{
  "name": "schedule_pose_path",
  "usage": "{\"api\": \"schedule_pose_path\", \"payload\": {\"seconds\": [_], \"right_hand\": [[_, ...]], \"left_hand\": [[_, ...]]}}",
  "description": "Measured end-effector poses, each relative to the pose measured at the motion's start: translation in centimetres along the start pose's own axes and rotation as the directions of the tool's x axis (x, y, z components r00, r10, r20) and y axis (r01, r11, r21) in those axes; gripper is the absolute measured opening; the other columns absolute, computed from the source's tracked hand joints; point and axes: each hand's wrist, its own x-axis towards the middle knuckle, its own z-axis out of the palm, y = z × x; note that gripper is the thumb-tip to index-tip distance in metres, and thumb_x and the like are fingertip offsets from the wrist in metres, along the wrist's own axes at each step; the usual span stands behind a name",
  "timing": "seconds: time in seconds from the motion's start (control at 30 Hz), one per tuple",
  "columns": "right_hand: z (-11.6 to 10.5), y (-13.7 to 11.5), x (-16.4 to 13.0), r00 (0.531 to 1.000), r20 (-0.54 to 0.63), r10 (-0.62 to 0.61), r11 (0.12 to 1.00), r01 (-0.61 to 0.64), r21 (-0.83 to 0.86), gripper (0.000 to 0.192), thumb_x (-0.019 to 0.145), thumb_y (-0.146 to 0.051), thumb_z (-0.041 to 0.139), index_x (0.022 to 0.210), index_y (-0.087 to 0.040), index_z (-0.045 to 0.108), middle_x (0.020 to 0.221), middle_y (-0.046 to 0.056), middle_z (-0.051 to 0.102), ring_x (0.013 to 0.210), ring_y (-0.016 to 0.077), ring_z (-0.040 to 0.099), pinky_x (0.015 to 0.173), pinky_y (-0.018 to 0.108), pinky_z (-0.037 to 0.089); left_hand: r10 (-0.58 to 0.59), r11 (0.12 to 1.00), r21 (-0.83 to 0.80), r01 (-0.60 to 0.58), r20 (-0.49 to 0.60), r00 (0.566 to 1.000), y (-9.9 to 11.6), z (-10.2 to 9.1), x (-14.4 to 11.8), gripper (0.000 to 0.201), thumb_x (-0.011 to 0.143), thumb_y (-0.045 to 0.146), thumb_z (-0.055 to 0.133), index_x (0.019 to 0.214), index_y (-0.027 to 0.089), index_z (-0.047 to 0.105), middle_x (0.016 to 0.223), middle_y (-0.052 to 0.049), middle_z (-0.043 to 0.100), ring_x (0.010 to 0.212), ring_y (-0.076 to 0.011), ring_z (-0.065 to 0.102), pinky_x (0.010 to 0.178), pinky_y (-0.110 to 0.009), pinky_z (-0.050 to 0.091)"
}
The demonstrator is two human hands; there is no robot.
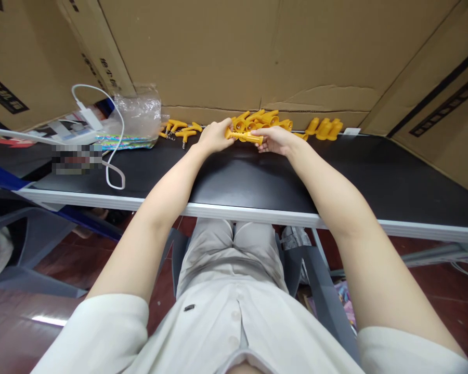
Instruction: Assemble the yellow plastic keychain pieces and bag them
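Near the back of the black worktop, my left hand (216, 137) is closed around the left end of a yellow plastic corkscrew (246, 137). My right hand (276, 139) pinches its right end, so the piece lies roughly level between both hands. Just behind it rests a pile of yellow bell-shaped corkscrew bodies (257, 123), their open mouths facing me. Left of my left hand are several yellow T-shaped handles (185, 134) with metal spirals. More yellow bodies (329, 129) stand to the right of my right hand. My fingers hide both ends of the held piece.
Cardboard panels (234, 52) wall the back and sides of the worktop (374, 176). At the left lie a clear plastic bag (138, 111), a colourful packet (128, 142) and a white cable (120, 119). A metal edge strip (249, 212) runs along the front.
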Motion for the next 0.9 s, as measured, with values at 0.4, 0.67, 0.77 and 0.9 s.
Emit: {"api": "schedule_pose_path", "payload": {"seconds": [0.4,0.67,0.77,0.9], "right_hand": [[-0.2,-0.7,-0.7,0.987,0.082,0.14,0.984,-0.148,0.103,0.017,0.105,-0.023,0.066,0.089,-0.02,0.06,0.061,0.0,0.058,0.051,0.0113,0.046,0.059,0.022,0.044],[0.0,-0.6,-0.5,0.994,0.053,0.101,0.994,-0.103,0.036,0.026,0.095,-0.032,0.08,0.09,-0.023,0.057,0.062,-0.002,0.057,0.054,0.0141,0.05,0.069,0.028,0.052],[0.3,-0.3,-0.3,0.997,-0.004,0.076,0.997,-0.076,0.017,0.024,0.096,-0.031,0.081,0.091,-0.023,0.059,0.065,-0.002,0.059,0.06,0.0161,0.056,0.072,0.029,0.053],[0.2,-0.1,0.1,0.998,-0.057,0.038,0.999,-0.038,0.008,0.018,0.098,-0.028,0.078,0.093,-0.023,0.062,0.065,-0.002,0.059,0.06,0.0149,0.056,0.069,0.027,0.05]], "left_hand": [[-0.007,0.999,0.053,0.008,-0.017,1.0,0.9,-0.1,-0.2,0.049,0.097,0.039,0.066,0.145,0.03,0.067,0.125,-0.012,0.081,0.127,-0.0411,0.071,0.108,-0.049,0.054],[-0.035,0.999,0.011,0.035,-0.005,0.999,0.7,-0.2,-0.2,0.05,0.095,0.037,0.068,0.144,0.03,0.068,0.128,-0.012,0.08,0.129,-0.0419,0.07,0.112,-0.051,0.053],[-0.022,0.998,-0.051,0.022,0.001,1.0,0.0,0.2,0.4,0.049,0.091,0.037,0.071,0.139,0.03,0.07,0.125,-0.01,0.081,0.129,-0.0405,0.07,0.113,-0.05,0.054],[-0.009,0.998,-0.064,0.009,0.004,1.0,-0.3,0.7,1.0,0.044,0.089,0.037,0.073,0.132,0.028,0.071,0.122,-0.009,0.083,0.124,-0.038,0.072,0.111,-0.047,0.056]]}}
